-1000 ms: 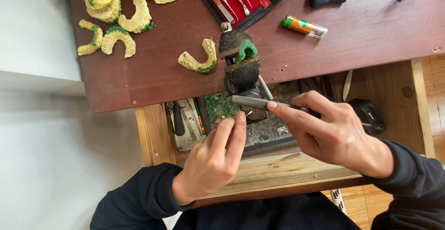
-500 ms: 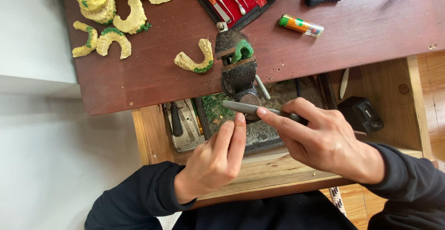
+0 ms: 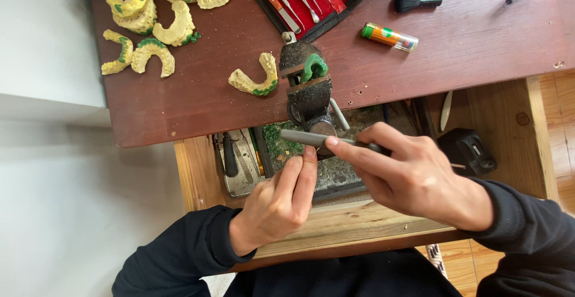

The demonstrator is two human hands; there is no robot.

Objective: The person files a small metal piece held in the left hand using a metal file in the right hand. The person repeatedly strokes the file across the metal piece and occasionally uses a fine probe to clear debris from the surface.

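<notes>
Both hands have barely shifted: the right hand (image 3: 413,180) still grips the grey file (image 3: 311,138), left hand (image 3: 281,204) fingertips steadying its left end. Filing continues near the black vise (image 3: 308,90) clamping a green piece (image 3: 314,66).

Single head view, straight down, close over desk (image 3: 455,63) edge, apparently.

A small cylindrical tube (image 3: 388,37) lay on its side on the dark brown table (image 3: 467,51), near the far edge and just right of an open tool case (image 3: 311,0). The tube bore an orange label with a green band at its left end; its right end was clear. The case was flat and black, lined in red. No signs or screens showed.
</notes>
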